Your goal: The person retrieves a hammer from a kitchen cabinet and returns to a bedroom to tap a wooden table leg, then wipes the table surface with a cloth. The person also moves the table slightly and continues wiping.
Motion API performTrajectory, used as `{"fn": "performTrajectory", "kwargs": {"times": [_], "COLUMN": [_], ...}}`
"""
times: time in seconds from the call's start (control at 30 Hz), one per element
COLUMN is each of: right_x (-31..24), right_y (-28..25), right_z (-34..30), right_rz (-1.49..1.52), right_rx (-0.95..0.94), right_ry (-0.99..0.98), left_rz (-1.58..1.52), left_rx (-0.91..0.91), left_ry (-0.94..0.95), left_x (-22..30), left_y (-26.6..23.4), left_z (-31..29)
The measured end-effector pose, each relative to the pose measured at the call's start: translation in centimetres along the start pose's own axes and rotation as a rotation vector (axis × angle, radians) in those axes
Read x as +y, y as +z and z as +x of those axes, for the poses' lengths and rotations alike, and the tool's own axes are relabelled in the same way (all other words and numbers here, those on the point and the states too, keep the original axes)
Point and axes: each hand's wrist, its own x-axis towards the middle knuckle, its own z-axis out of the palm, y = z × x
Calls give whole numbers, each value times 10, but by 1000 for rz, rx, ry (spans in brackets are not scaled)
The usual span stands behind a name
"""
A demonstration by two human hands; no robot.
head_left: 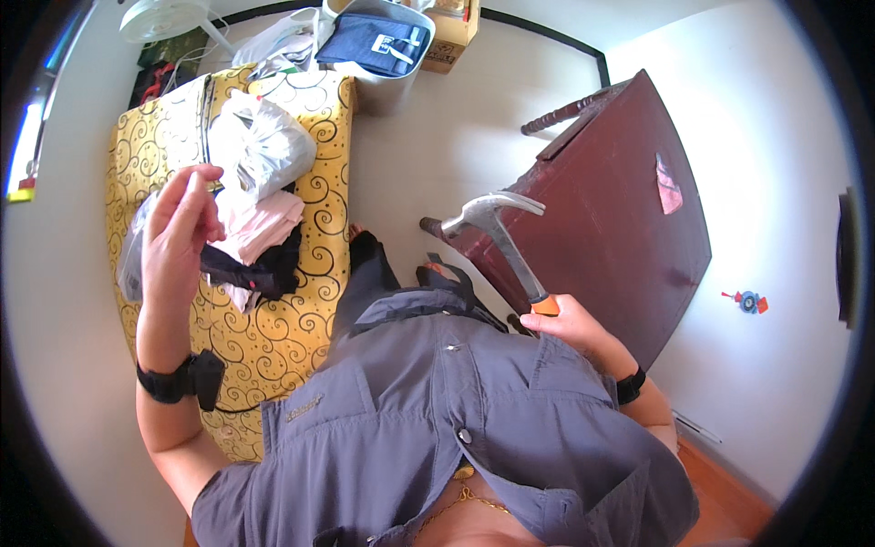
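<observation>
My right hand grips a claw hammer by its orange handle. The hammer's metal head points up and away from my body, in front of the dark red wooden table. My left hand is raised at the left, with thumb and fingers pinched together at the tips. Whatever sits between those fingertips is too small to make out. Behind and below that hand, a white plastic bag, folded pink cloth and black clothing lie on a bed with a yellow swirl-patterned cover.
At the right stands the dark red table with turned legs and a pink scrap on its top. A grey bin with dark blue cloth, a cardboard box and a white fan are at the far end. A small ornament hangs on the right wall.
</observation>
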Motion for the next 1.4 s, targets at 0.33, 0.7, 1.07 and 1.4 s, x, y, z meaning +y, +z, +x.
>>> {"fn": "performTrajectory", "kwargs": {"times": [0.33,0.7,1.07,1.4], "right_x": [-65,-57,-150,-222], "right_y": [26,-3,-48,-92], "right_z": [16,25,71,119], "right_rz": [115,409,645,775], "right_rx": [173,283,415,496], "right_ry": [160,170,269,343], "left_rz": [-7,127,158,44], "left_rx": [-324,-653,-1064,-1025], "left_ry": [-7,45,-83,-213], "left_x": [7,68,85,85], "left_y": [18,157,283,309], "left_z": [164,269,420,531]}}
